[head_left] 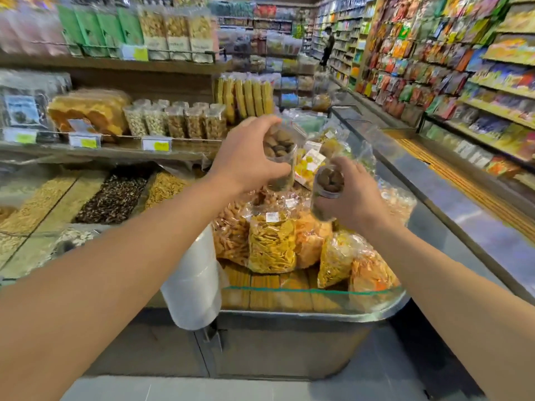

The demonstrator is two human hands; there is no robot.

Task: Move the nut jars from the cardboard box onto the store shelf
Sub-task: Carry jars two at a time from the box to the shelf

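My left hand (249, 157) grips a clear jar of brown nuts (280, 146), held tilted in the air just right of the store shelf (115, 150). My right hand (350, 195) holds a second clear jar of brown nuts (328, 182), lower and to the right, above the snack bags. Several nut jars (176, 120) stand in a row on the shelf, behind yellow price tags. No cardboard box is in view.
Bags of yellow and orange snacks (272, 244) fill a glass-fronted counter (312, 293) below my hands. Open bins of seeds and nuts (113, 198) lie at left. A white plastic roll (192, 282) hangs beside the counter. An aisle with packed shelves (434, 68) runs right; a person (327, 44) stands far back.
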